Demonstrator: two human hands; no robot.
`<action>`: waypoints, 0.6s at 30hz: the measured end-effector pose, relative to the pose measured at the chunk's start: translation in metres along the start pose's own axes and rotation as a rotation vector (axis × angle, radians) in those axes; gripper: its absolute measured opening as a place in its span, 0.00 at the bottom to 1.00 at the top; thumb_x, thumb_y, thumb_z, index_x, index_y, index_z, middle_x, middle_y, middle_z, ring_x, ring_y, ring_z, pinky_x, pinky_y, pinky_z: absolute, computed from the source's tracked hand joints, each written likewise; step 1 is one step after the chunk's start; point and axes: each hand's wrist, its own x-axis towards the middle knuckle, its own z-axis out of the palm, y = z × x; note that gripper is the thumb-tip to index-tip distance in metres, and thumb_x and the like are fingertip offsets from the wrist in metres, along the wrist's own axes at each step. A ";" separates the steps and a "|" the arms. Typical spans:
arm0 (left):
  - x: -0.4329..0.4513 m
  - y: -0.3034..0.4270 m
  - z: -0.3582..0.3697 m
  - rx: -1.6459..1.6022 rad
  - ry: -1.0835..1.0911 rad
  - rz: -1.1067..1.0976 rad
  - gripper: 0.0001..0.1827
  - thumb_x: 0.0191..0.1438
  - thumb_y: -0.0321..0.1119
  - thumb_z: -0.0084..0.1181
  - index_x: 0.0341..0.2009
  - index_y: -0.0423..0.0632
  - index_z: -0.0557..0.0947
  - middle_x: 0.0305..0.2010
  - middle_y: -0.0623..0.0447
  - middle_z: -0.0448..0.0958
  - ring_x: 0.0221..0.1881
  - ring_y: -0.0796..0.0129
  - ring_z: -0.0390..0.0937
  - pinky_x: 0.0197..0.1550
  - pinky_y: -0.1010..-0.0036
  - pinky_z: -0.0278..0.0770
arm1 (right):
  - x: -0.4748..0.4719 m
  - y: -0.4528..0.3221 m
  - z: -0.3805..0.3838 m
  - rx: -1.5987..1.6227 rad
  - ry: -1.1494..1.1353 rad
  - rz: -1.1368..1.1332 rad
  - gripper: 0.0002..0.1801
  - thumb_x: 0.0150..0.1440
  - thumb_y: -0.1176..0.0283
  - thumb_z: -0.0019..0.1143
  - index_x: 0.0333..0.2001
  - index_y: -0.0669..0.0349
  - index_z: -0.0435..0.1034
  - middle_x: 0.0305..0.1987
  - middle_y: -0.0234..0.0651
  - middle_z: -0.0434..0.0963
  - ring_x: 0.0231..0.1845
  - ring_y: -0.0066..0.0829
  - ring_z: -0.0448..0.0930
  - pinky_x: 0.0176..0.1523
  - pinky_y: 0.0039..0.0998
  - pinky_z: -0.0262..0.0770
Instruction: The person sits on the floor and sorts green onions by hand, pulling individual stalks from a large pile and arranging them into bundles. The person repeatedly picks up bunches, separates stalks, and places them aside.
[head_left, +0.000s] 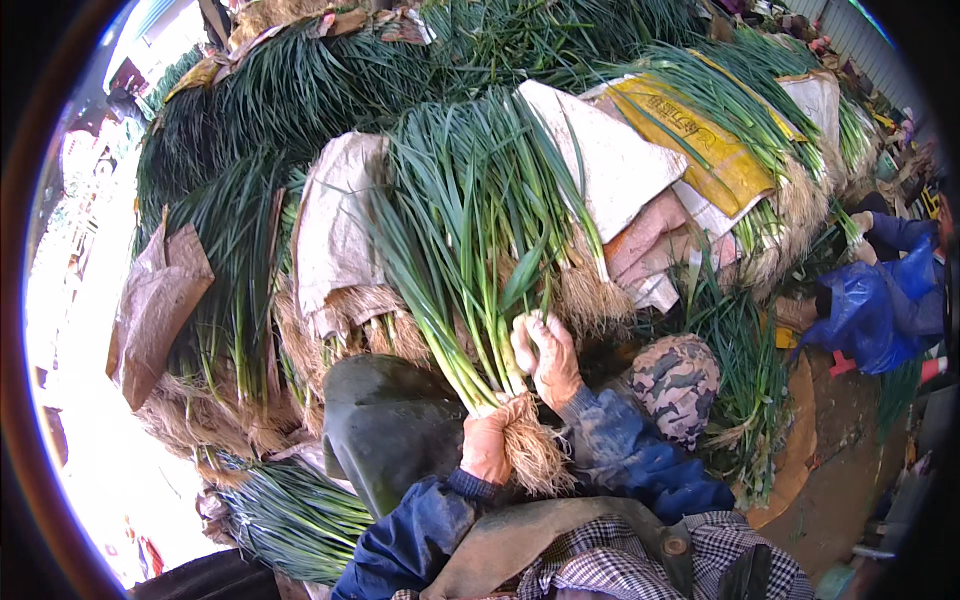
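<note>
My left hand (487, 442) is closed around the lower stalks of a bunch of green onions (469, 382), just above their pale, bushy roots (536, 450). The long green leaves fan upward and away from me, over the heap behind. My right hand (550, 356) is at the right side of the stalks, fingers curled near one yellowish-green stem (508, 358); whether it grips a leaf or stem there I cannot tell. Both hands are over my lap, between dark rubbery-looking trousers (394, 420) and a camouflage-patterned knee (675, 386).
Heaps of green onions (300, 82) stand in front, partly covered by white sacks (341, 210) and a yellow sack (690, 142). Loose leaves (750, 390) lie at my right. Another person in blue (885, 292) sits at far right. More onions (300, 517) lie at lower left.
</note>
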 end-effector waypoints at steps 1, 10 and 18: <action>0.001 0.001 -0.001 0.008 -0.001 0.011 0.07 0.50 0.18 0.53 0.36 0.36 0.76 0.30 0.48 0.78 0.28 0.64 0.77 0.30 0.72 0.78 | -0.003 -0.007 -0.003 -0.026 -0.138 0.030 0.09 0.62 0.70 0.45 0.39 0.65 0.68 0.34 0.37 0.73 0.34 0.26 0.74 0.42 0.28 0.71; -0.003 0.005 -0.002 0.049 0.042 0.006 0.09 0.49 0.15 0.51 0.37 0.33 0.76 0.32 0.45 0.79 0.29 0.62 0.79 0.30 0.70 0.81 | -0.037 -0.081 0.012 -0.131 -0.225 0.516 0.19 0.56 0.67 0.58 0.49 0.64 0.69 0.25 0.22 0.67 0.21 0.13 0.67 0.24 0.13 0.65; -0.010 0.016 -0.018 -0.035 -0.087 -0.069 0.11 0.51 0.21 0.56 0.41 0.38 0.76 0.33 0.48 0.79 0.33 0.62 0.79 0.36 0.69 0.80 | -0.021 -0.044 0.009 0.490 -0.307 0.304 0.14 0.63 0.63 0.44 0.38 0.62 0.72 0.18 0.22 0.67 0.12 0.13 0.61 0.15 0.17 0.56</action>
